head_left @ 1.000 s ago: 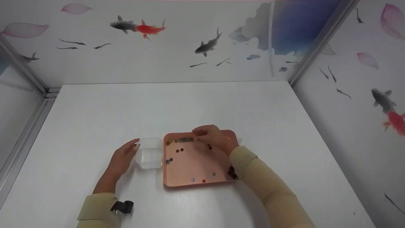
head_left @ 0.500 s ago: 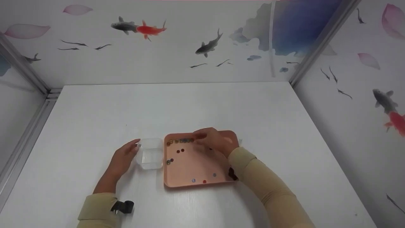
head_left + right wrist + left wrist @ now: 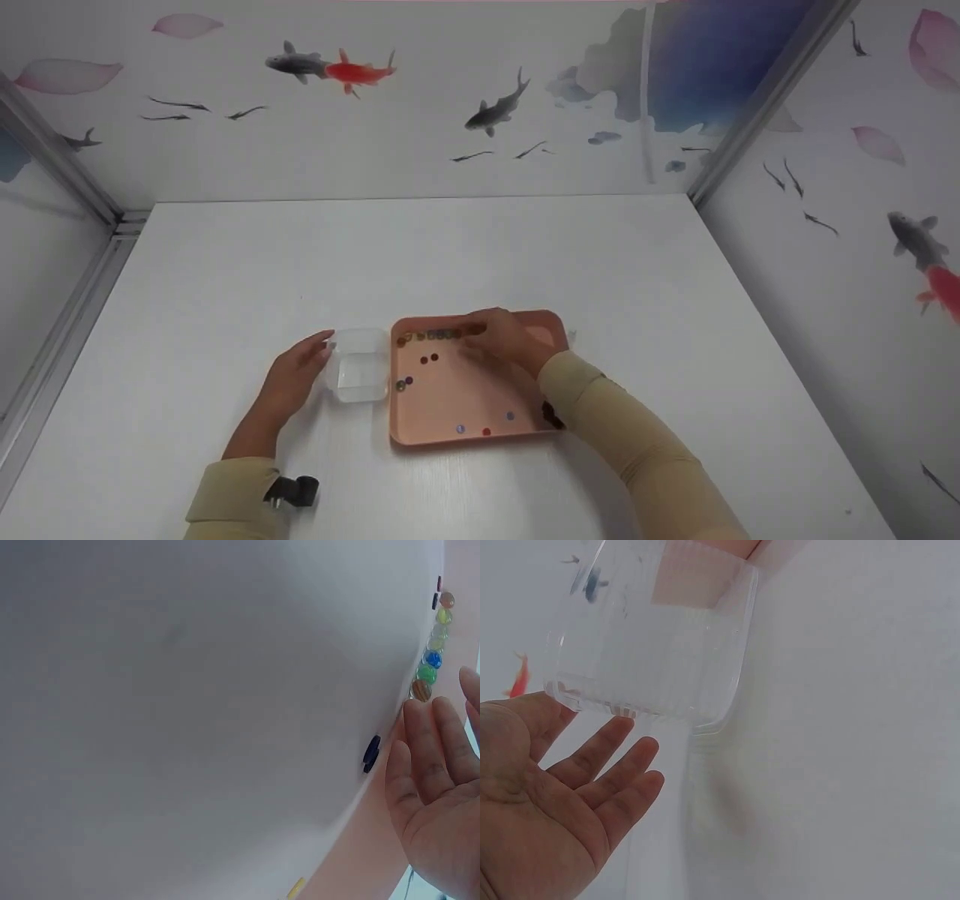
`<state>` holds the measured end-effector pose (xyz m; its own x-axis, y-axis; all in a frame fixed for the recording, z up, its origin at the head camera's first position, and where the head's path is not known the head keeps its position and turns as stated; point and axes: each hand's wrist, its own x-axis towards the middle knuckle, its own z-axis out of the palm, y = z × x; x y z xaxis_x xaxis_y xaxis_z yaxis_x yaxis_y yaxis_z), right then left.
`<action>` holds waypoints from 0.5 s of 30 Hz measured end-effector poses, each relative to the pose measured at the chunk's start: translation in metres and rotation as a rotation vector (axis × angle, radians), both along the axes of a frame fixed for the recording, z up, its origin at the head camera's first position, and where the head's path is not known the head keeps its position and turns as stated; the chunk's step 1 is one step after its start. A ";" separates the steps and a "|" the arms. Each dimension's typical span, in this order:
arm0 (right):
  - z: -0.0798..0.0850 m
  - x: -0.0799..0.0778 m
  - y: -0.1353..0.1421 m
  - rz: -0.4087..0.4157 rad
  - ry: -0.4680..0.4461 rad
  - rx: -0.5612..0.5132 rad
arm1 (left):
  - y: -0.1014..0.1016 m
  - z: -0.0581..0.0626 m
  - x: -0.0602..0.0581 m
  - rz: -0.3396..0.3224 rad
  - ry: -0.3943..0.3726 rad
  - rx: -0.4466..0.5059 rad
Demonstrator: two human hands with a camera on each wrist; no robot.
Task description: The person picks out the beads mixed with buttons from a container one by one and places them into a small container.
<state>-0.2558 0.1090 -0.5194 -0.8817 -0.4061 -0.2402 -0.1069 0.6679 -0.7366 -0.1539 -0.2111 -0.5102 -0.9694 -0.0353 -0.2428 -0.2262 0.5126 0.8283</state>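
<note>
Both hands pretty loosely spread, left hand (image 3: 289, 375) touching clear tub (image 3: 364, 381), right hand (image 3: 506, 339) just beside marble row (image 3: 433, 660), now hiding dark discs (image 3: 371, 751) from head view

beige sleeves (image 3: 233, 491) carry black wrist devices (image 3: 301, 491).

The left hand (image 3: 562, 802) shows at lower left, palm toward the camera, fingers loosely spread, with fingertips at the near edge of a clear box (image 3: 645, 652). Through the box's wall appear a dark fish print (image 3: 592, 586) and, at the top, a pinkish patch (image 3: 686, 581). A red fish print (image 3: 519, 676) sits left; the white desk (image 3: 855, 727), faintly shadowed, fills the right.
</note>
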 end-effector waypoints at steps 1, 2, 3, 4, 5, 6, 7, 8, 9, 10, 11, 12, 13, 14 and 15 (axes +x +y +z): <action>0.000 0.000 0.000 0.009 0.015 0.007 | 0.000 0.000 0.000 0.001 -0.001 0.000; 0.000 0.001 0.000 0.012 0.021 0.013 | 0.000 0.000 0.000 0.002 -0.001 0.001; 0.000 0.001 -0.001 0.015 0.024 0.018 | 0.000 0.000 0.000 0.002 0.000 0.003; 0.000 0.001 -0.001 0.016 0.027 0.019 | 0.000 0.000 0.000 0.002 0.001 0.006; 0.001 0.001 -0.002 0.016 0.029 0.021 | 0.000 0.000 0.000 0.001 0.002 0.007; 0.001 0.002 -0.002 0.013 0.027 0.023 | 0.000 0.000 0.000 0.002 0.004 0.009; 0.001 0.002 -0.003 0.008 0.026 0.025 | -0.001 -0.001 0.000 0.002 0.004 0.012; 0.001 0.002 -0.003 0.000 0.023 0.031 | -0.001 -0.001 -0.001 0.001 0.003 0.014; 0.000 0.002 -0.004 -0.009 0.017 0.033 | -0.001 -0.001 -0.001 -0.001 0.002 0.016; 0.000 0.002 -0.004 -0.014 0.017 0.034 | -0.001 -0.001 -0.001 0.000 -0.001 0.018; 0.000 0.002 -0.005 -0.019 0.014 0.038 | -0.001 -0.001 0.000 -0.001 -0.003 0.020; -0.001 0.002 -0.006 -0.021 0.016 0.044 | -0.001 -0.001 0.000 0.000 -0.004 0.021; -0.001 0.003 -0.006 -0.025 0.018 0.052 | -0.001 -0.001 0.000 -0.002 -0.004 0.020; -0.002 0.003 -0.007 -0.027 0.022 0.062 | -0.001 -0.001 0.000 -0.003 -0.004 0.018; -0.002 0.003 -0.007 -0.029 0.026 0.070 | 0.000 -0.001 0.000 -0.004 -0.004 0.016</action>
